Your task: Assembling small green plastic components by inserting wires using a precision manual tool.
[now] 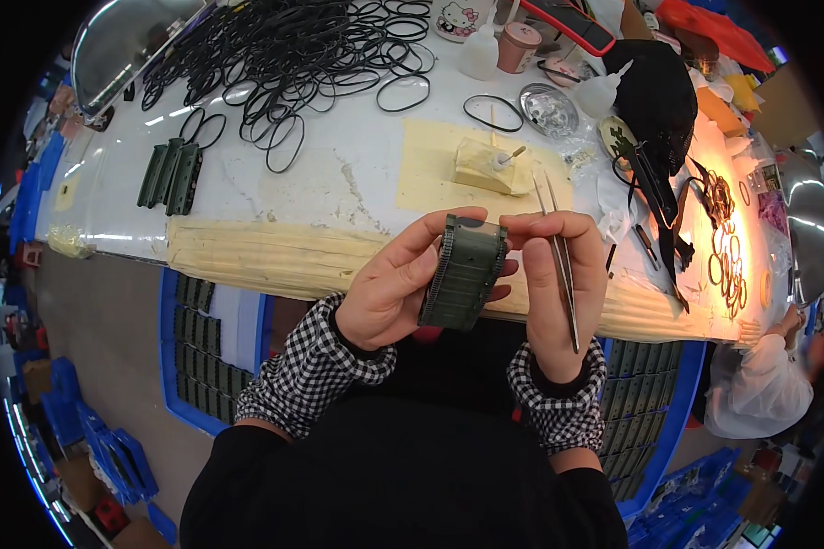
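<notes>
A dark green plastic part with toothed edges is gripped in my left hand, tilted, above the table's front edge. It looks like a piece of a model; its far side and some of my left fingers are hidden. Slim metal tweezers lie in my right hand, their upper ends pointing away from me. The fingertips of that hand are at the part's upper right corner. More green parts stand together on the table at the left.
Beyond my hands a yellowish block sits on a pale yellow sheet. Black rubber rings cover the back left. A metal dish stands behind. Blue trays of green parts flank me below the table. A co-worker's sleeve shows at right.
</notes>
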